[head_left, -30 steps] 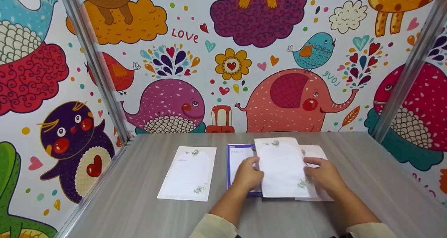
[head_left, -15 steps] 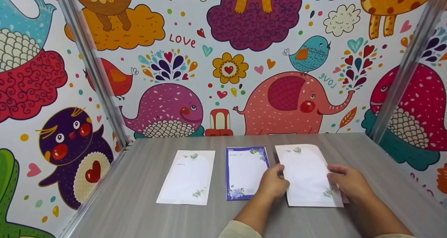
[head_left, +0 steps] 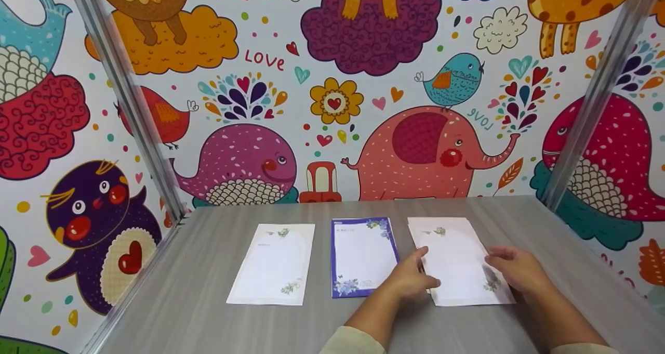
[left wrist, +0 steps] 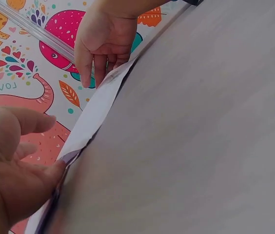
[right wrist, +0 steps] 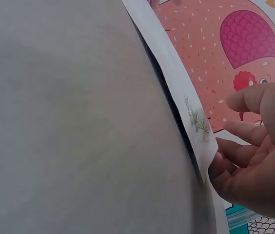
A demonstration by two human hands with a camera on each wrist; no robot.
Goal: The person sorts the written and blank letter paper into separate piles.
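Observation:
A white sheet of paper (head_left: 457, 260) with green floral prints lies at the right of the head view, with the edge of another sheet peeking out along its top and left. My left hand (head_left: 408, 281) is at its left edge, thumb and fingers spread apart. At the opposite edge, my right hand (head_left: 519, 271) touches the paper with loosely bent fingers. Seen from the right wrist, some fingertips (right wrist: 217, 163) sit against the paper's corner while the index finger stands away. The left wrist view shows the left thumb (left wrist: 54, 170) at the sheet's edge.
A purple-bordered sheet (head_left: 363, 260) with blue flowers lies left of my left hand. Farther left is another white sheet (head_left: 273, 265) with floral corners. The grey table (head_left: 197, 271) meets walls printed with cartoon animals.
Both hands carried the white sheet rightward off the purple-bordered one and laid it over the sheet at the right. The fingers have since loosened at its edges.

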